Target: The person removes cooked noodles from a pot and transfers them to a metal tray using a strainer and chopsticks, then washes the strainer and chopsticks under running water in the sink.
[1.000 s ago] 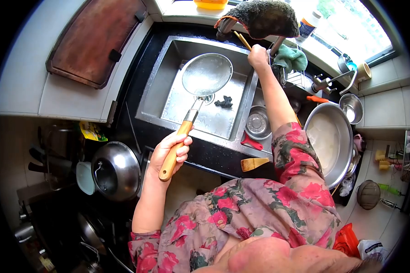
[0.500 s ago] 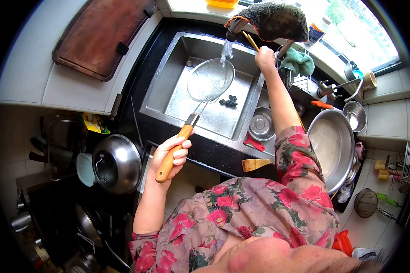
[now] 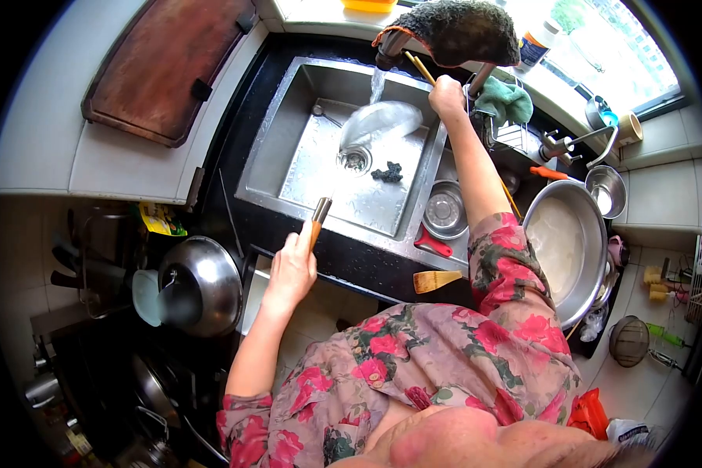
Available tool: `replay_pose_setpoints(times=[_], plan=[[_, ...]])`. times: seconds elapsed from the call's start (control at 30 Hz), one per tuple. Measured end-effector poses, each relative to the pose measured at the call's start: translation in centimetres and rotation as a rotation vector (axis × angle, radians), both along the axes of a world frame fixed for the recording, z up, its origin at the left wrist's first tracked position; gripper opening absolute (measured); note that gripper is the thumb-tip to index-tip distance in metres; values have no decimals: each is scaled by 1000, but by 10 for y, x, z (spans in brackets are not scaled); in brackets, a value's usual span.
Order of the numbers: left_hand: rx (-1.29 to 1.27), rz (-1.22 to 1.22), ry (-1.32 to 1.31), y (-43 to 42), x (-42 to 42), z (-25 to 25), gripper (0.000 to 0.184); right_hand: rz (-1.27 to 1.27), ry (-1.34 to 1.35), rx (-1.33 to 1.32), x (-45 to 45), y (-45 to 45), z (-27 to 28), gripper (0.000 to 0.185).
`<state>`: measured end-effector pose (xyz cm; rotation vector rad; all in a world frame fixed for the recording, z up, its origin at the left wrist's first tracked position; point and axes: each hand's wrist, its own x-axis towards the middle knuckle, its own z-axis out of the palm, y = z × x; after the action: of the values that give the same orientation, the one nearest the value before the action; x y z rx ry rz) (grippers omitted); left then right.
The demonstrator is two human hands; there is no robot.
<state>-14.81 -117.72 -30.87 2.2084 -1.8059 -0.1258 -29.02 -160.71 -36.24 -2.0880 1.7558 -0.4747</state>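
My left hand point(image 3: 292, 269) is closed round the wooden handle of a wire strainer point(image 3: 382, 123). Its mesh bowl is smeared by motion and tilted above the sink point(image 3: 288, 204), just beside the stream of running water point(image 3: 377, 84). At the base of the tap, my right hand point(image 3: 447, 97) grips a pair of chopsticks point(image 3: 420, 68) that point up and left toward the spout. Whether that hand also touches the tap point(image 3: 482, 79) I cannot tell. A dark scrubber point(image 3: 388, 172) lies on the sink floor near the drain point(image 3: 355, 161).
Right of the sink stand a metal bowl point(image 3: 445, 209) and a large pot point(image 3: 565, 249) of whitish contents. A wooden spatula point(image 3: 437, 281) lies on the front counter edge. A domed lid point(image 3: 201, 285) sits at left; a cutting board point(image 3: 164, 70) lies on the left counter.
The strainer has turned from face-up under the water to steeply tilted, moving slightly right, as my left wrist rolled over. The drain now shows. My right hand still holds the chopsticks.
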Motion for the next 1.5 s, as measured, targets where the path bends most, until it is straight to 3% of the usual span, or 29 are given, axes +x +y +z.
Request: replay_pose_setpoints(times=[0.07,0.2,0.37,0.47,0.67,0.77,0.9,1.0,1.1,1.27,1.37,1.5], plan=[[145,33,-249,-8,13,-7,57,-13,-2,-13,2,1,1,21],[33,-6,-466,-26,32,-29,61,0,-33,-21,4,2,-3,18],[-24,134,-467,-20,43,-39,65,11,-8,-22,5,7,-1,19],[-77,141,-532,22,62,-44,63,7,-8,9,7,9,2,19],[-191,82,-606,12,67,-54,60,4,15,-17,11,7,-2,18],[64,51,-635,9,64,-48,60,9,12,-7,10,10,-1,18],[56,31,-608,-28,56,-59,57,11,-3,-3,9,5,-8,20],[246,31,-501,-72,44,-74,47,11,0,-15,6,4,-11,20],[336,-45,-521,-90,44,-58,46,23,0,-6,6,8,-12,20],[235,-79,-463,-72,46,-65,46,26,-4,-23,6,13,-9,20],[376,-152,-593,-57,55,-66,57,48,3,-24,4,13,-12,19],[297,-185,-740,-37,71,-63,52,55,14,-44,5,15,-14,18]])
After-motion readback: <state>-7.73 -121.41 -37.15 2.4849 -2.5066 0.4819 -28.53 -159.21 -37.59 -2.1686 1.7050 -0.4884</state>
